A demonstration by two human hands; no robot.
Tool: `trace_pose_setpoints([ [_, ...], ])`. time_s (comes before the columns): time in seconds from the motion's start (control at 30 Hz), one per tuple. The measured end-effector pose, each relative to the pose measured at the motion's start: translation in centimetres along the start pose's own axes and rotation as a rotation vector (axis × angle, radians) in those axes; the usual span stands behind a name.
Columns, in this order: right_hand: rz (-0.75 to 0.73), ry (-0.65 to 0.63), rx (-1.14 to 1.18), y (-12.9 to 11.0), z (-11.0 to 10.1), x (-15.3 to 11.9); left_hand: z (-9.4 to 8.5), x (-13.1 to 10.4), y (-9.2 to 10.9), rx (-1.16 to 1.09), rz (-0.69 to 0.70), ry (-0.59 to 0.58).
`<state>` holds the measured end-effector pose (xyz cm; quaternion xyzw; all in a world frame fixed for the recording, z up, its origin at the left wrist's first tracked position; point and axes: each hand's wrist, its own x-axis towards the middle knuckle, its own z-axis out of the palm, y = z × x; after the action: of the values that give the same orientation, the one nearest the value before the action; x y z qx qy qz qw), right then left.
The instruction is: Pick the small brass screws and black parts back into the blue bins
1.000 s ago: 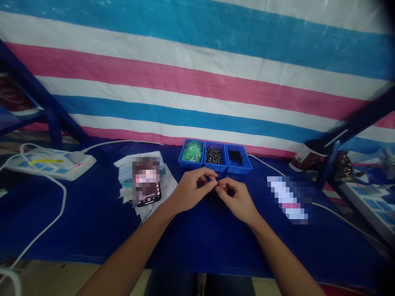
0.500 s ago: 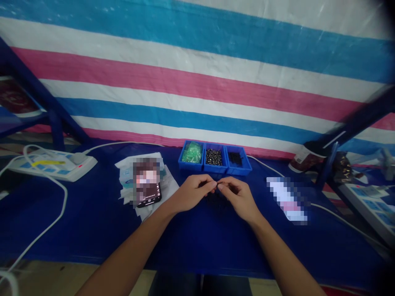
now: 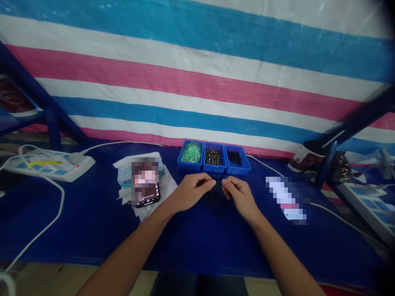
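Over the middle of the blue table (image 3: 185, 242), my left hand (image 3: 195, 191) is closed in a pinch, thumb against forefinger; what it holds, if anything, is too small to name. A short gap to its right, my right hand (image 3: 239, 195) has its fingers curled together, and I cannot make out anything in them. Small dark pieces (image 3: 214, 198) lie on the table between and below the hands, hard to tell apart. Just beyond stand three joined blue bins: one with clear green pieces (image 3: 191, 153), one with shiny metallic parts (image 3: 212, 156), one with black pieces (image 3: 234, 158).
A lit phone (image 3: 148, 199) rests on a white-and-blue packet at left; another lit screen (image 3: 286, 201) lies at right. Power strips (image 3: 69, 172) with white cables sit at both sides. A dark cup (image 3: 305, 157) stands back right. A striped sheet (image 3: 197, 74) hangs behind.
My hands met at the fingertips before; now they are apart, the right hand having shifted slightly to the right. The left hand stays nearly in place.
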<state>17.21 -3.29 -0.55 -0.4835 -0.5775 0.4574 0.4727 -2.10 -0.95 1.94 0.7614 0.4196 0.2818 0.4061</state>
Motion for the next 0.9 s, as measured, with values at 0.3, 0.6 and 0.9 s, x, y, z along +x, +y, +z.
trace_pose_setpoints([
  [0.3,0.158,0.519,0.181,1.8,-1.9,1.4,-1.5,-0.6,-2.4,0.423,-0.081,-0.147],
  [0.6,0.195,0.363,0.115,1.6,-2.1,1.2,-1.6,-0.5,-2.8,0.45,-0.079,-0.255],
  [0.9,0.149,0.263,0.03,1.4,-1.7,1.0,-1.7,-0.3,-3.0,0.35,-0.048,-0.233],
])
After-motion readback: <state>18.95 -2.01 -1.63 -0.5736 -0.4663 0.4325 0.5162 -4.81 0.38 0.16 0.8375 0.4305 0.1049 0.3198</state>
